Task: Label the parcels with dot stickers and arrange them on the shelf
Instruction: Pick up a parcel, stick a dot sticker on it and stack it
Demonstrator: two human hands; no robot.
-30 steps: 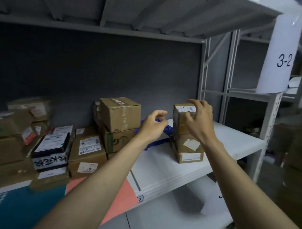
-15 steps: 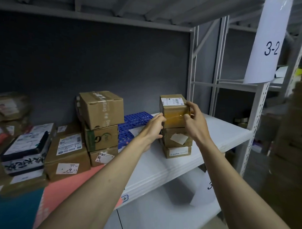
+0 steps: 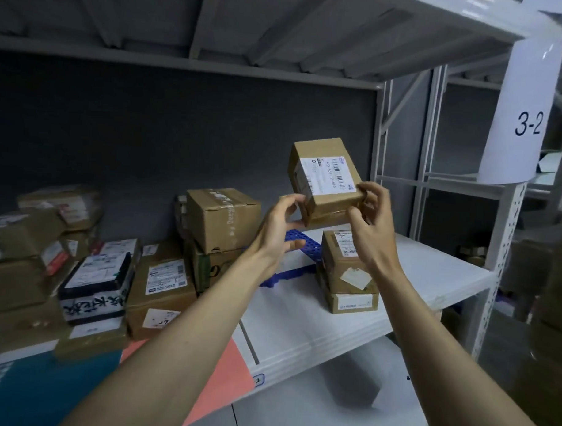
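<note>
Both hands, left hand (image 3: 277,227) & right hand (image 3: 373,224), grip small parcel (image 3: 325,179) above right stack (image 3: 347,272); no dot sticker visible, shelving left.

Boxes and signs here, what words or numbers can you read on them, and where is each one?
"3-2": white sign on the shelf post.
"Dee...", cut off: side of the top brown box in the middle stack.
"G": green print on the box beneath it.
Large brush characters: black-and-white parcel, not legible to me.
Held parcel label: barcode and digits, too blurred.
Other labels: too small.
</note>
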